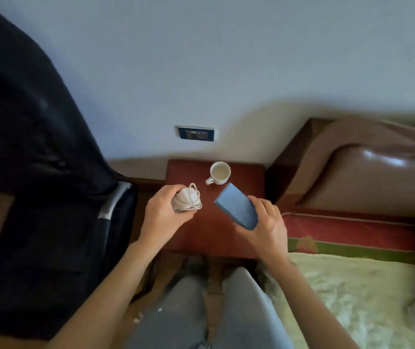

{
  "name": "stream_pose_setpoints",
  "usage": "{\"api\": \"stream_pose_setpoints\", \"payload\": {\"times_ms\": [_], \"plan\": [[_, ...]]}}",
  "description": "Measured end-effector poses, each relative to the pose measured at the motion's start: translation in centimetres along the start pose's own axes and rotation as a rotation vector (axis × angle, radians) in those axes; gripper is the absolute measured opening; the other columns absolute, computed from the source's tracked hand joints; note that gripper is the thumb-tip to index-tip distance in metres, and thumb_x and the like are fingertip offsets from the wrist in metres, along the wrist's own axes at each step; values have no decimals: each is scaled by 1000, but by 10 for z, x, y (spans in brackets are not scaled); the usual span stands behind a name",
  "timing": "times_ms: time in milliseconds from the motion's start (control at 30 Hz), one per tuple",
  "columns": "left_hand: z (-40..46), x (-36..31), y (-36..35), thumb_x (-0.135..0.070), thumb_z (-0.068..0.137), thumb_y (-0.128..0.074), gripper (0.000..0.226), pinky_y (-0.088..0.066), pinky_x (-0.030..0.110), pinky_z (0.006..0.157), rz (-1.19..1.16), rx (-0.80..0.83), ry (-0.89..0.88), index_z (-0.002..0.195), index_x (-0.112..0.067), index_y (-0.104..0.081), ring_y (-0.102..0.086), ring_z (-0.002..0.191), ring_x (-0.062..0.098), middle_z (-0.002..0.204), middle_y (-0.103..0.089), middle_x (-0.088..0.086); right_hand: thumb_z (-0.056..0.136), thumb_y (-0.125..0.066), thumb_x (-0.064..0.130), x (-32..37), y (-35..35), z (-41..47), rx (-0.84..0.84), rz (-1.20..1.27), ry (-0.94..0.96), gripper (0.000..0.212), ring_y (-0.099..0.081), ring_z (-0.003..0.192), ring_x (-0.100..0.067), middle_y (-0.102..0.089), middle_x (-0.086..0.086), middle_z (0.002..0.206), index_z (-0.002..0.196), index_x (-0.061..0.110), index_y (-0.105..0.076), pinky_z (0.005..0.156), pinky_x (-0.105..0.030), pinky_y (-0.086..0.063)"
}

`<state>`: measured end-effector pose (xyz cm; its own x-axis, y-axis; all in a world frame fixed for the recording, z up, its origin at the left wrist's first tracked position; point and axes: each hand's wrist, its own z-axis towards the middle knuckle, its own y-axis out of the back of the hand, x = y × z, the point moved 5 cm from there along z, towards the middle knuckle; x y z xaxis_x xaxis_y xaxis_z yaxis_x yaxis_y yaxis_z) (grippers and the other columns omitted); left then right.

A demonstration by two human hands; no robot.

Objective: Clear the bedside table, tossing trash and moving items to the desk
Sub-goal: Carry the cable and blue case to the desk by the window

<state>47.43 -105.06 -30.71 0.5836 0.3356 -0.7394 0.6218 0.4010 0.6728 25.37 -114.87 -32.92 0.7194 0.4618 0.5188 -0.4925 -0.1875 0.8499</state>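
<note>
The left hand (162, 214) is gripping a white coiled charger cable (187, 199) and the right hand (266, 222) a flat blue rectangular box (236, 206), likely desk-bound, leaving the white ceramic cup (220, 172) on the red-brown table (211, 235).

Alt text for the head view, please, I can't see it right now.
Over a red-brown bedside table, the left hand grips a white charger with coiled cable and the right hand holds a blue box. A white mug stands behind them.
</note>
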Motion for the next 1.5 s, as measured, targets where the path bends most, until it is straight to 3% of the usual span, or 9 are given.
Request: {"api": "stream_pose_setpoints", "payload": {"times_ms": [300, 533, 767, 933, 1200, 1500], "plan": [[-116, -14, 72, -24, 59, -88, 49, -51, 30, 78, 60, -382, 297, 102, -14, -66, -63, 88, 15, 99, -67, 1, 57, -80, 35, 61, 22, 3, 218, 64, 400, 70, -58, 86, -27, -63, -7, 106, 118, 8, -59, 73, -39, -52], [-236, -20, 89, -21, 60, -87, 45, -49, 29, 77, 61, -633, 581, 100, -16, -67, -61, 86, 14, 96, -66, -1, 64, -76, 39, 99, 22, -25, 373, 76, 654, 68, -57, 99, -25, -62, -6, 113, 122, 10, -56, 82, -42, -51], [-366, -25, 107, -19, 61, -86, 45, -42, 26, 72, 154, -815, 748, 101, -13, -66, -58, 81, 14, 95, -65, 3, 65, -80, 35, 169, 0, -101, 547, 127, 927, 69, -53, 103, -21, -59, -6, 116, 124, 13, -53, 78, -36, -50], [-462, -16, 123, -14, 61, -85, 49, -42, 27, 73, 149, -937, 869, 105, -8, -65, -57, 83, 16, 98, -65, 6, 61, -82, 33, 225, -23, -181, 635, 99, 1144, 70, -58, 96, -27, -61, -10, 110, 121, 10, -55, 74, -39, -53], [-625, 21, 151, -17, 63, -85, 46, -47, 32, 68, 66, -1078, 1028, 104, -11, -65, -60, 80, 21, 93, -65, 6, 63, -81, 33, 314, -63, -326, 715, 38, 1305, 71, -56, 101, -27, -60, -11, 112, 124, 8, -54, 80, -40, -50], [-724, 58, 196, -20, 65, -83, 43, -48, 30, 67, 2, -1121, 1058, 103, -15, -64, -59, 79, 16, 92, -64, -1, 68, -79, 36, 390, -89, -424, 704, 11, 1353, 74, -53, 108, -25, -57, -10, 119, 130, 10, -49, 86, -38, -46]]}}
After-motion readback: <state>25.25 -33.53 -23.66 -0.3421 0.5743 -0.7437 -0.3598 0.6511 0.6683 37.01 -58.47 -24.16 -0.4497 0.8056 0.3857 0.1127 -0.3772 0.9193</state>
